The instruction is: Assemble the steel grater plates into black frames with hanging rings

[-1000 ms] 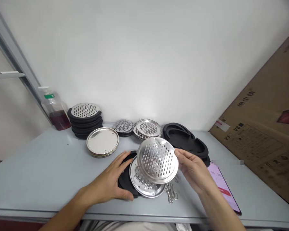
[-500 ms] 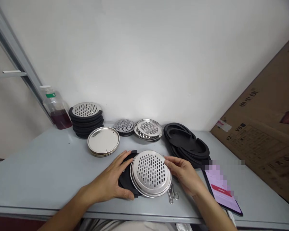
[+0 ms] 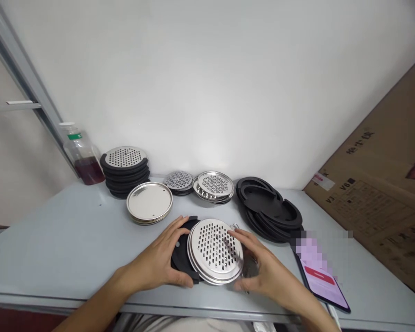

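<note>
The left hand is closed about a black holder, fingers along its far rim and thumb at its near one. A pile of metal discs, topped by a perforated disc, covers the holder's right side. The right hand is spread around the pile's right edge, thumb well apart from the fingers; the thumb is blurred, so I cannot tell whether it touches.

Behind, a clear bottle (white cap, green band) has dark red liquid in its lower part. Beside it, the topmost of the stacked black holders carries a perforated plate. Plain metal discs are piled in front. Further right, a shiny rimmed dish bears a smaller grater plate, near heaped black rings.
</note>
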A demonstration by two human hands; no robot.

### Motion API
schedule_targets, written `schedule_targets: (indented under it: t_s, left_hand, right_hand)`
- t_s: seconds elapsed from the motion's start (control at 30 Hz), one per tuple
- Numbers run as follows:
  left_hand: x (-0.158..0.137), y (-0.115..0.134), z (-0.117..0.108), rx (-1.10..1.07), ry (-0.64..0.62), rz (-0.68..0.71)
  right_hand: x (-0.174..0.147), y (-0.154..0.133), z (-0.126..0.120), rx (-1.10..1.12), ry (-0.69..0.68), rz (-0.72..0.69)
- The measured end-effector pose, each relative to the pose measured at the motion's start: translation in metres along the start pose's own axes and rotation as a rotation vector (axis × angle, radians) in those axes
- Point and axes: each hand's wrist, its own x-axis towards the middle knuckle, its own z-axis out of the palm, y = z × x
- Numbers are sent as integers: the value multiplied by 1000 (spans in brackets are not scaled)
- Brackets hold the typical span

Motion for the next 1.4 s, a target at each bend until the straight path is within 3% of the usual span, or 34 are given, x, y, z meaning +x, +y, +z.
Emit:
schedule_targets:
  t_s: [0.37, 0.73, 1.0, 1.4]
  left_hand:
    - [-2, 5, -1, -28, 2, -58]
    - [-1, 6, 0, -23, 20, -43]
    - [0, 6, -1, 10, -43, -14]
    - [-1, 5, 0, 8, -1, 15]
  right_hand:
    - [1, 6, 9, -79, 17, -36]
    - [1, 3, 9, -112, 14, -48]
    - [5, 1, 12, -144, 10, -58]
    - [8, -5, 18, -164, 26, -61]
